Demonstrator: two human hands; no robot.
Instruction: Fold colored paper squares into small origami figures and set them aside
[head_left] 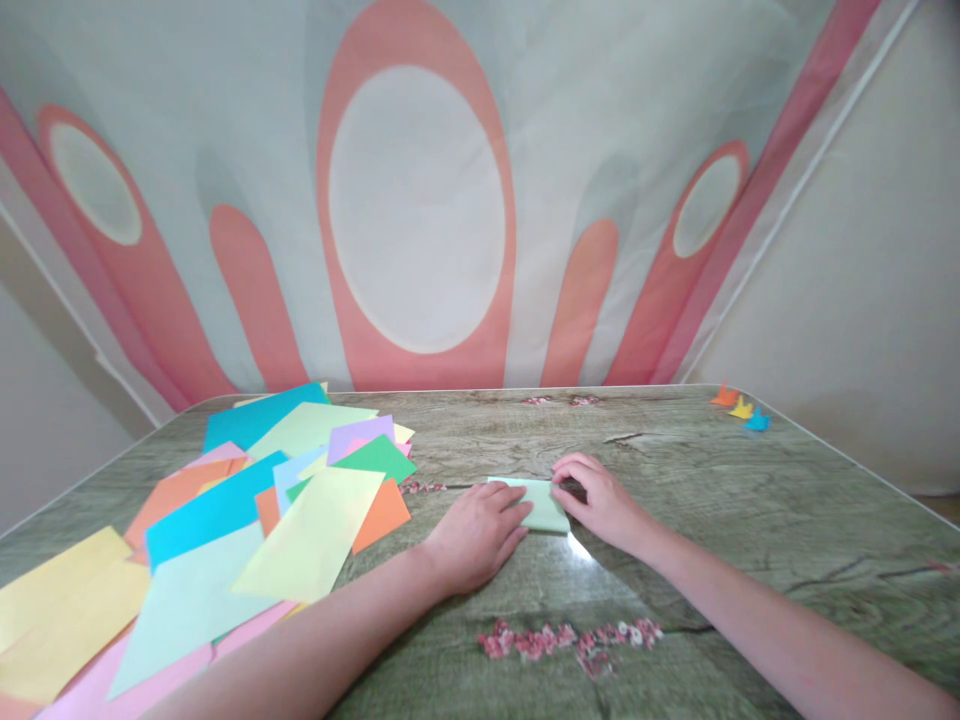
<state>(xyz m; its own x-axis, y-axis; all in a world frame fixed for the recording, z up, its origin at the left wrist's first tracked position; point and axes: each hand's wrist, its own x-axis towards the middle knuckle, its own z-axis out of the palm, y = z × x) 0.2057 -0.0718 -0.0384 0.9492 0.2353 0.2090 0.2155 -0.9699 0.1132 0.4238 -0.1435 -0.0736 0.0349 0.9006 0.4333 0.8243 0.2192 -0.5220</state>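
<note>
A pale green folded sheet of paper (546, 510) lies on the table between my hands. My left hand (476, 537) rests flat over its left part, fingers stretched out and pressing on it. At the paper's right edge, my right hand (596, 500) has thumb and index finger closed together in a pinch on the upper right side. Its other fingers curl above. The fingers cover parts of the sheet, so the exact folds are hard to make out.
Many loose coloured paper sheets (311, 540) overlap in a pile on the left. Small folded paper figures stand at the far right: orange (724, 396), yellow (741, 408) and blue (757, 420). The wood-patterned table (480, 425) ends at a printed backdrop (416, 220).
</note>
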